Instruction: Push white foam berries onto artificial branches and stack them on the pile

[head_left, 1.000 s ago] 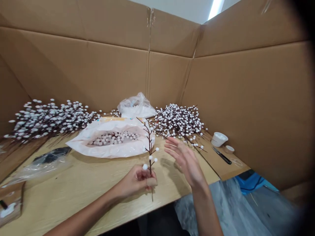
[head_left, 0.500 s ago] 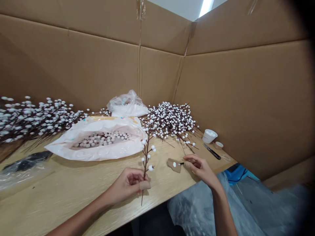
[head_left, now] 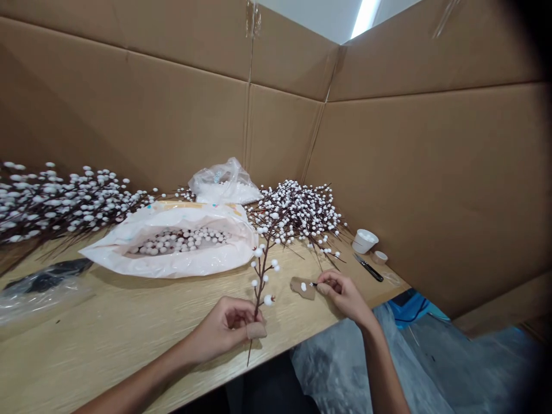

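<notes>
My left hand (head_left: 235, 328) pinches the lower stem of a brown twig (head_left: 261, 276) with white berries, held upright above the front of the table. Tape covers the thumb tip. My right hand (head_left: 344, 293) grips a thin dark stick (head_left: 314, 284) between thumb and fingers. The stick's tip is at the right edge of a small brown cardboard piece (head_left: 307, 294), which bears white blobs. An open white bag (head_left: 172, 267) holding white-berried twigs lies behind my left hand.
Berry twigs are piled at the left (head_left: 81, 195) and at the back (head_left: 297, 210). A clear bag (head_left: 226, 183) stands between them. At the right are a white cup (head_left: 364, 241), a tape roll (head_left: 380, 257) and a knife (head_left: 368, 268). Cardboard walls (head_left: 172, 109) surround the table.
The twig in my left hand has tilted slightly to the right. My right hand stays by the cardboard piece with the stick, and the view has shifted slightly.
</notes>
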Available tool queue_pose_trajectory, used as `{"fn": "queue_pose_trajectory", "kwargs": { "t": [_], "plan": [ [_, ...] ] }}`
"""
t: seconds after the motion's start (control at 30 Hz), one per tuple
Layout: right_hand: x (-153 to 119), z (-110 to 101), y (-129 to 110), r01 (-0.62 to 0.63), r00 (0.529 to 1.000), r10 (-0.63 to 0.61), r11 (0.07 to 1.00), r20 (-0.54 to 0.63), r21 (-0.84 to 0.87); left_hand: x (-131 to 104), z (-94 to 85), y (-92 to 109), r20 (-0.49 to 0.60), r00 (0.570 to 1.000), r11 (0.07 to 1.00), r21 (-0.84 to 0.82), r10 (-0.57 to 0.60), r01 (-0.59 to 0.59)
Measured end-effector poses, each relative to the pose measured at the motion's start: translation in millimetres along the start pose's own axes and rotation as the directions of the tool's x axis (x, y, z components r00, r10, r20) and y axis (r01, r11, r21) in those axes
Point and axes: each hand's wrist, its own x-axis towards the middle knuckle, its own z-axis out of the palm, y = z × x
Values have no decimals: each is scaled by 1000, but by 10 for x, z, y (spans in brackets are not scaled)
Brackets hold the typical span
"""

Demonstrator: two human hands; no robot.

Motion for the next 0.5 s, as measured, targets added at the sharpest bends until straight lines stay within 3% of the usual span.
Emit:
{"fn": "queue_pose_trajectory", "kwargs": {
  "t": [0.13,0.27,0.43,0.5],
  "plan": [
    [28,-41,-92,-26,1000,25,999,9,33,-39,52,19,-59,998,999,44,22,-20],
    [30,-131,-273,-11,998,13,999,-57,40,-76,91,2,-74,996,995,89,51,-44],
    [-97,-169,-801,132,978,-122,990,-172,48,-95,107,-28,-45,994,989,116,101,-95],
    [-167,-135,-1068,238,941,-230,971,-249,1,-99,109,-25,-32,994,988,119,105,-100]
  ]
}}
